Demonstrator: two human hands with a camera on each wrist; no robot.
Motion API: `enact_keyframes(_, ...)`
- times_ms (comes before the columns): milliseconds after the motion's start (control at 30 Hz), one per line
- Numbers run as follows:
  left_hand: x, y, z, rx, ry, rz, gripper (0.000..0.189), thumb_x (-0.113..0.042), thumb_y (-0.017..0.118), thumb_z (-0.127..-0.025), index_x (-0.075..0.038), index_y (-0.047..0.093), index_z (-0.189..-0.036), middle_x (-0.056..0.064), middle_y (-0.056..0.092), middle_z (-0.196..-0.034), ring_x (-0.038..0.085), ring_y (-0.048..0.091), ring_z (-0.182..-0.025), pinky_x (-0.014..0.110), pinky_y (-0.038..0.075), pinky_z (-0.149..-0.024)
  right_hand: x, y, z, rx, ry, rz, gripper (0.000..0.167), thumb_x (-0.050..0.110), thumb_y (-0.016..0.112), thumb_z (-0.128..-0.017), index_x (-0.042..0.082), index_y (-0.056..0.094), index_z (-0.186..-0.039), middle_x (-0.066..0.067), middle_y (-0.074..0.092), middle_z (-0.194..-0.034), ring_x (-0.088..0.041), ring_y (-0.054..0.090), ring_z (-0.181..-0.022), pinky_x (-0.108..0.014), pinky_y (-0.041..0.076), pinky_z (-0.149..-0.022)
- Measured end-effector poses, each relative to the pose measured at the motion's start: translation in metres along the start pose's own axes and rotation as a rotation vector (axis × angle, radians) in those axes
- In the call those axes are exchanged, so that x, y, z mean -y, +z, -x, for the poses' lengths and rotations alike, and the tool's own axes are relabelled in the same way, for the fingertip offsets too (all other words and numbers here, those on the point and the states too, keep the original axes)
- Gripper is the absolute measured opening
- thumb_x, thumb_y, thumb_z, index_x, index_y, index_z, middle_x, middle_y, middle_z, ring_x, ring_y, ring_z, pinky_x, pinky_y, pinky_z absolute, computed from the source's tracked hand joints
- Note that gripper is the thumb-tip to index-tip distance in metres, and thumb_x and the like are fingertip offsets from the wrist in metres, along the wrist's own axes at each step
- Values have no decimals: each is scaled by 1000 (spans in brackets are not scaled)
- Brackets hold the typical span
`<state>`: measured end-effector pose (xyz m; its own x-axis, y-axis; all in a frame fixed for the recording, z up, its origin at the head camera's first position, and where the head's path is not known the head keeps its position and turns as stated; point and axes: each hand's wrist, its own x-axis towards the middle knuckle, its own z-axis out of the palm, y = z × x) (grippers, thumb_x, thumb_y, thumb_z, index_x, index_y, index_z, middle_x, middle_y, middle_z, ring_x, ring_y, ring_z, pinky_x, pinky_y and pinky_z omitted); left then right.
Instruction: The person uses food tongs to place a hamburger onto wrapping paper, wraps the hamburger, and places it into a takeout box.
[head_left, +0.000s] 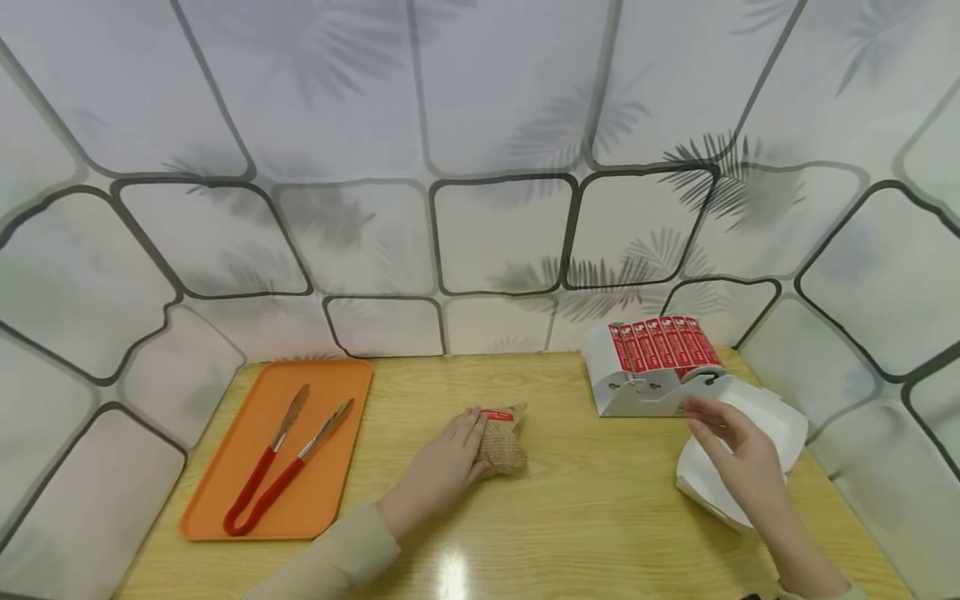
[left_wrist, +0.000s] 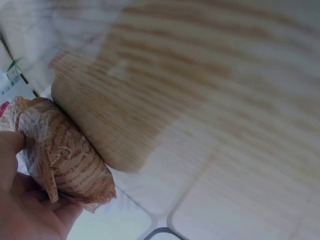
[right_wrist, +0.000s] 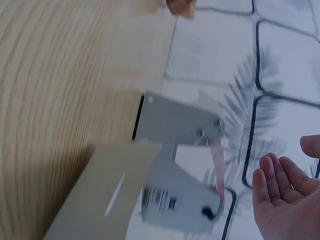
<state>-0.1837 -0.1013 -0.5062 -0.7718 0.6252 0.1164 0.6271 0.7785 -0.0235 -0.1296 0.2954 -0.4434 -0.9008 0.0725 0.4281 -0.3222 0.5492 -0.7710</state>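
My left hand (head_left: 447, 457) grips a small package wrapped in brown printed paper (head_left: 502, 446), near the middle of the wooden table. A red label (head_left: 498, 416) shows on top of the wrapping. Seen from the left wrist, the thumb lies on one side of the package (left_wrist: 70, 157) and the fingers curl under it; its contents are hidden. Over an open white carton (head_left: 708, 479) on the right hovers my right hand (head_left: 738, 454), holding nothing. Its fingers (right_wrist: 272, 180) are slightly bent and the thumb stands apart from them.
Behind the carton stands a white dispenser (head_left: 637, 406) bearing a row of several red labels. At the left, an orange tray (head_left: 258, 400) carries metal tongs with red handles (head_left: 252, 492). Patterned panels (head_left: 495, 242) enclose the table at the back and sides.
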Motion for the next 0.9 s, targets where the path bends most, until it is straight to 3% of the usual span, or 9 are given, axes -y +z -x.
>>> enact_keyframes(200,2,-1,2,3,4,-10,71,-42,56,-109,6,40,-159,24,42,-166,35,43,-155,45,39,-130,-20,-35,3,-134,106,-90,42,-7,63,-102,28,73,-122,33,73,-108,16,67,-98,2,52,-86)
enact_keyframes(367,2,-1,2,26,-2,-11,72,-43,54,-110,6,38,-160,23,40,-168,34,42,-156,44,38,-130,-38,-59,14,-200,233,-72,41,0,64,-104,38,73,-116,38,72,-100,19,66,-91,4,50,-80)
enact_keyframes(500,2,1,2,13,4,-18,72,-43,55,-110,6,39,-160,23,40,-168,34,42,-156,44,38,-130,-54,-77,27,-191,352,-46,36,10,64,-106,45,70,-112,43,69,-97,23,63,-89,5,47,-76)
enact_keyframes(667,3,3,2,-2,5,-26,72,-44,54,-110,5,39,-161,23,40,-168,33,42,-156,44,38,-130,-70,-90,38,-159,507,29,20,26,66,-107,45,68,-111,49,61,-93,25,58,-85,4,44,-70)
enact_keyframes(767,4,5,2,-5,2,-22,73,-45,54,-110,5,38,-161,23,39,-168,33,42,-156,44,38,-130,-78,-94,42,-129,583,69,9,34,66,-106,37,70,-114,49,56,-90,25,55,-82,1,44,-67)
enact_keyframes(800,3,5,2,-5,0,-21,73,-45,54,-110,5,38,-161,23,39,-168,33,42,-156,44,38,-130,-81,-94,42,-120,605,85,13,36,65,-106,32,72,-117,49,55,-89,25,54,-81,0,44,-66)
enact_keyframes(900,3,5,2,-6,-2,-25,73,-45,54,-110,4,38,-161,22,39,-168,32,42,-157,44,38,-130,-88,-94,45,-110,667,107,12,41,65,-105,33,72,-111,48,52,-84,25,52,-77,-1,46,-64)
